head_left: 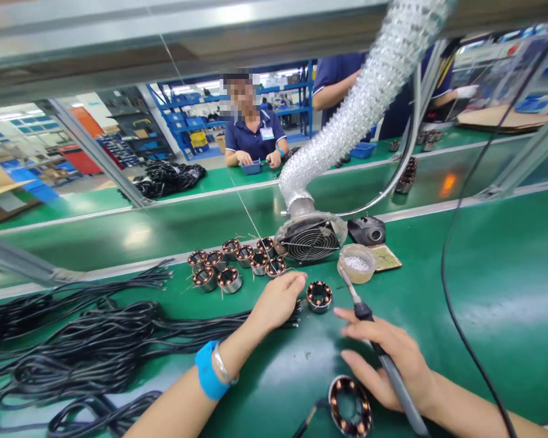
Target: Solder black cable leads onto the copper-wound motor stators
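At a green worktop [484, 292] on a factory floor, beneath a silver duct [351, 109] that leads down to a round fan hood [313, 240], I work bare-handed, a blue band [210, 371] and a silver bracelet [220, 364] on my left wrist. Beyond a low green partition [95, 228], a co-worker [258, 137] in a navy polo handles a small blue tray [251, 168] in front of blue racking [182, 118]; at least one other person [338, 79] in navy stands partly behind the duct. Eleven copper-wound rings [319, 297] lie on my side: nine clustered beside the fan hood, one alone just beside my left fingertips, and one at the near edge of view by my right hand, a single black cable end [309, 420] next to it. My left grip [276, 301] is curled, thumb toward fingers; I cannot tell whether it is closed on anything. My right grip [406, 359] has hold of one soldering iron [395, 374], fingers loosely spread, its tip toward one round tub [363, 275] of pale grains. Beside the tub are one black device [368, 231] and one shallow yellowish dish [388, 258]. Black cables [95, 340], too tangled to count, spread across the left.
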`<state>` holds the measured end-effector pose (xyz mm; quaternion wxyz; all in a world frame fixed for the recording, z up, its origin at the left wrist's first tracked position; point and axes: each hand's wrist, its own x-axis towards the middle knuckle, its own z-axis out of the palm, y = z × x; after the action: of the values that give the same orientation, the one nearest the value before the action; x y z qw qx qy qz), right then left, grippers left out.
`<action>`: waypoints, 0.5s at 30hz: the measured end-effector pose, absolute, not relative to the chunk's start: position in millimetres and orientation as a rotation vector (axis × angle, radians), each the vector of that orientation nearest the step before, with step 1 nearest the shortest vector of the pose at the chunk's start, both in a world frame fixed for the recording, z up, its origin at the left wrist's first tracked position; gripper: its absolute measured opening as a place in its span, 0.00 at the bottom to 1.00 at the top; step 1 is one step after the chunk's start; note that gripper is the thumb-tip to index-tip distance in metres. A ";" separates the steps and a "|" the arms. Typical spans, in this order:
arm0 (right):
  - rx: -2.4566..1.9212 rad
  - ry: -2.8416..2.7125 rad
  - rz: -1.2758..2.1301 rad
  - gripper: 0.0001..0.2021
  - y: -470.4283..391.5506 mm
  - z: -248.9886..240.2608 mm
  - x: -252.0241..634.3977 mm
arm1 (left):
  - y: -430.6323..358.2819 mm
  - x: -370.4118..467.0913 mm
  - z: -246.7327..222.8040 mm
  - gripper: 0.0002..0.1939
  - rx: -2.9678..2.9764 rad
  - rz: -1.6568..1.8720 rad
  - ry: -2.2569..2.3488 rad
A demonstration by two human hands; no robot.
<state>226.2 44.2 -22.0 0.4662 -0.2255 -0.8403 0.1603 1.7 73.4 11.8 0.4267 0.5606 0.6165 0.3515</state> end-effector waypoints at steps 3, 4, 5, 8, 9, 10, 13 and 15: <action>-0.613 -2.113 0.375 0.18 70.6 -26.5 221.7 | 78.0 6.7 13.7 0.19 1.541 0.802 1.473; -0.611 -2.140 0.410 0.20 77.6 -28.6 218.7 | 75.3 8.4 13.2 0.19 1.556 0.789 1.473; -0.597 -2.159 0.449 0.21 82.6 -30.8 215.5 | 70.9 9.7 12.1 0.18 1.568 0.786 1.477; -0.546 -2.184 0.524 0.22 82.6 -36.4 207.0 | 51.0 9.5 6.7 0.17 1.593 0.764 1.481; -0.532 -2.192 0.534 0.22 78.9 -37.5 205.5 | 43.8 7.7 4.7 0.16 1.585 0.737 1.493; -0.518 -2.201 0.549 0.21 74.6 -38.1 204.9 | 37.1 5.1 2.9 0.16 1.565 0.707 1.517; -0.501 -2.216 0.592 0.21 64.2 -37.4 206.5 | 23.1 -5.9 0.2 0.16 1.466 0.610 1.586; -0.508 -2.209 0.599 0.22 61.9 -36.3 208.2 | 19.9 -12.3 1.8 0.17 1.405 0.552 1.542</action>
<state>208.2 61.9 -36.3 0.3881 -0.1997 -0.8684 0.2355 -12.3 19.9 1.8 0.4722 0.5740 0.6298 0.2256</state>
